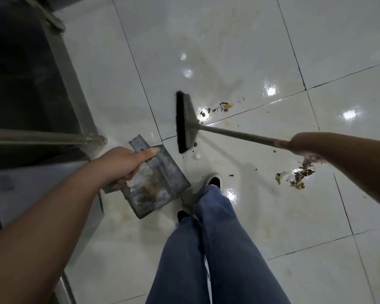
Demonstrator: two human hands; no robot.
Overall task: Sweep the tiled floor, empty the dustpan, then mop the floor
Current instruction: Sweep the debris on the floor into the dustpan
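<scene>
1. Glossy white tiled floor (239,51), dark grout lines, yellowish stains; steel table frame (75,88) at my left.
2. Left hand (121,163) grips the handle of the metal dustpan (160,185), held tilted above the floor near my shoes.
3. Right hand (298,145) is wrapped round the broom (184,121) handle; the bristles touch the tile.
4. Debris: one scatter (219,107) just beyond the broom head, a second pile (298,176) under my right forearm.
5. Judgement: still sweeping. Gather both patches into one heap with short low strokes, then set the pan lip flat on the tile; wet floor may smear scraps.
</scene>
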